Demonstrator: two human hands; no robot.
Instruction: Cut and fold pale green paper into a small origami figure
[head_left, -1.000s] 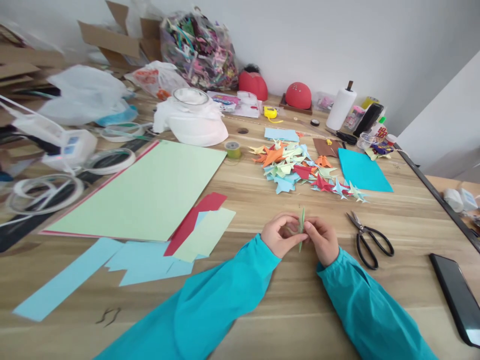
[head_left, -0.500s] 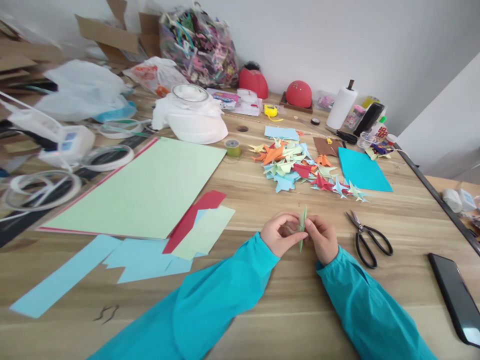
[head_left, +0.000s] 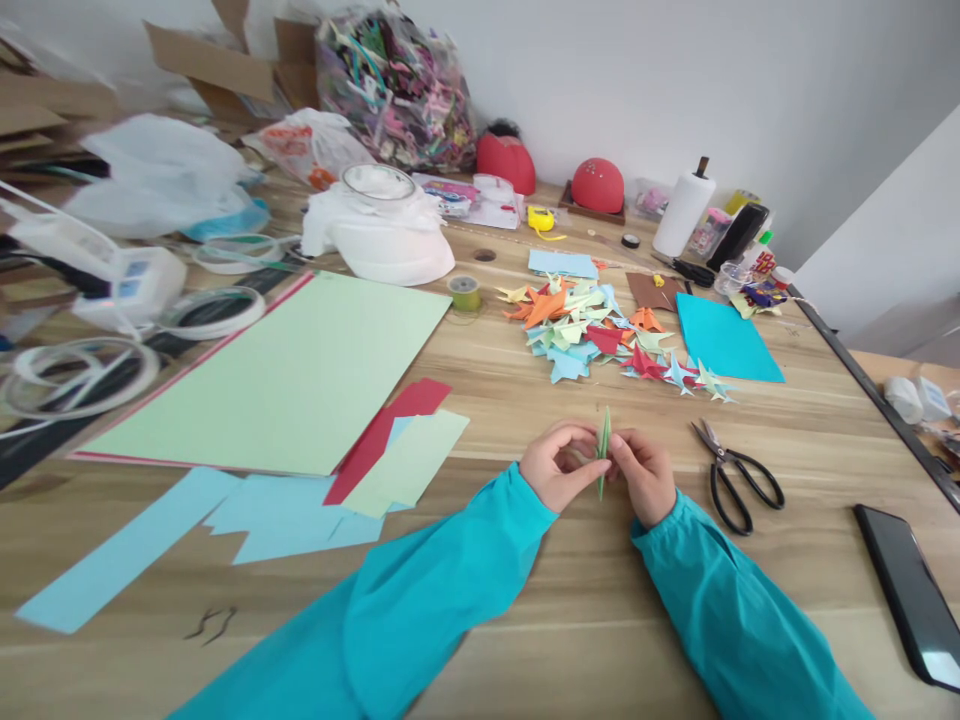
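Observation:
Between my two hands is a small folded piece of light green paper (head_left: 604, 435), held on edge above the table. My left hand (head_left: 561, 468) pinches it from the left with thumb and fingers. From the other side my right hand (head_left: 643, 472) grips it, the thumb against the fold; some of the fingers are hidden behind. Beyond the hands lies a pile of folded paper cranes (head_left: 570, 325) in orange, green, blue and red. Black-handled scissors (head_left: 731, 475) rest to the right of my right hand.
Large green sheets (head_left: 277, 380) lie to the left, with light blue paper strips (head_left: 127, 550) and a red piece (head_left: 390, 435) in front. A turquoise sheet (head_left: 727, 338) is at back right. A phone (head_left: 904, 590) lies near the right edge. A thread spool (head_left: 464, 293) stands mid-table.
The folded green paper has turned slightly and now looks narrower, more edge-on. Both hands keep their hold in nearly the same place.

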